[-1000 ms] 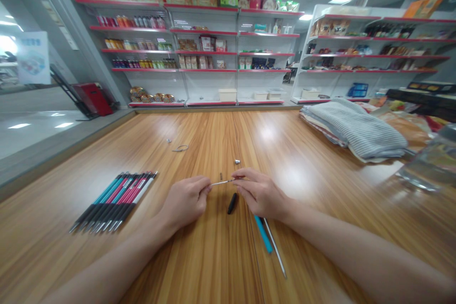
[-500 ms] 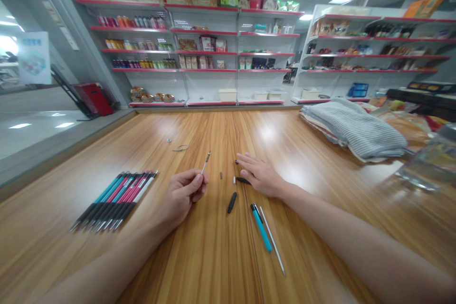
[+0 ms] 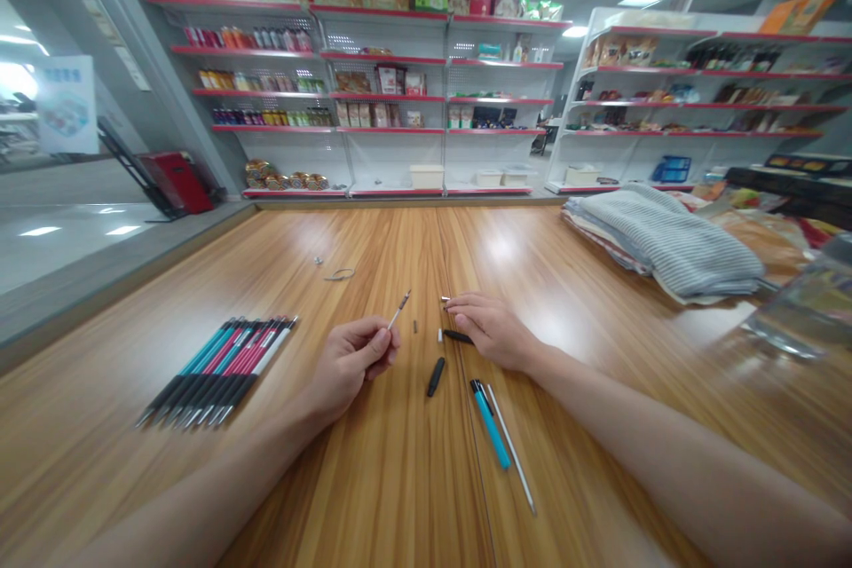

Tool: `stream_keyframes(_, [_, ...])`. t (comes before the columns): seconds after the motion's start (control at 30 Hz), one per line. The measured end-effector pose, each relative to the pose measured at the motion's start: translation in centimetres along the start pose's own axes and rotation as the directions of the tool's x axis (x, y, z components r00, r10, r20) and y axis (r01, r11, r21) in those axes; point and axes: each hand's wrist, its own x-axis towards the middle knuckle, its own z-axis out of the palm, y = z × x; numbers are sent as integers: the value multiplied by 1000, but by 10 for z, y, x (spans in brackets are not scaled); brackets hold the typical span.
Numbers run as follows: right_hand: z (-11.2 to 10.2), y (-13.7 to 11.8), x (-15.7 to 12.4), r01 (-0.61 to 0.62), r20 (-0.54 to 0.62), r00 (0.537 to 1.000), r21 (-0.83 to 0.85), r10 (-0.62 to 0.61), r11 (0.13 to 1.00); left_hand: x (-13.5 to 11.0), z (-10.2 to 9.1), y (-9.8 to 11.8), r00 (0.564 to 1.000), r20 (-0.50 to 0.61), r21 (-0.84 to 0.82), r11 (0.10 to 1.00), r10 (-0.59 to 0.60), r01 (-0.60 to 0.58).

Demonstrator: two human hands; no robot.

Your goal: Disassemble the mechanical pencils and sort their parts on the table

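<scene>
My left hand (image 3: 359, 359) pinches a thin white pen refill (image 3: 399, 309) with a dark piece at its upper end, tilted up to the right. My right hand (image 3: 496, 328) is low over the table, fingers drawn together, with a small silvery pen part (image 3: 445, 299) at the fingertips. Beneath that hand a black pen piece (image 3: 458, 336) is partly hidden. Between the hands lie a small dark piece (image 3: 415, 327), a small white piece (image 3: 440, 335) and a black pen grip (image 3: 435, 377). Nearer me are a blue pen barrel (image 3: 490, 426) and a white refill (image 3: 511, 450).
Several pens (image 3: 219, 373) lie in a row at the left. Farther back are a thin grey loop (image 3: 340, 274) and a small metal bit (image 3: 318, 260). Folded striped cloth (image 3: 672, 235) and a clear container (image 3: 808, 302) stand at the right. Stocked shelves (image 3: 386, 98) rise behind.
My left hand has shifted slightly right with the refill. The fingers of my right hand, spread out before, have closed in at the small silvery part, which now shows at their tips.
</scene>
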Motion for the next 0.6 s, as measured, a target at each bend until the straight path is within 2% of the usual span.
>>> stream_keyframes(0.13, [-1,-1,0,-2,-36,999,-10,1,1000,0,-1,0,1000,20,-31,1000,4,-3])
stream_keyframes(0.23, [0,0,-1,3,-15,1000,-27,-3,1000,0,-1,1,1000,21,-95,995,5,-3])
stream_keyframes(0.4, [2,1,-3,-24,33,999,-29,25,999,1,-2,5,1000,-18,-235,972,-5,1])
stream_keyframes(0.6, [0,1,-4,-64,-28,998,-2,64,998,2,-3,8,997,-74,-309,951,-20,-4])
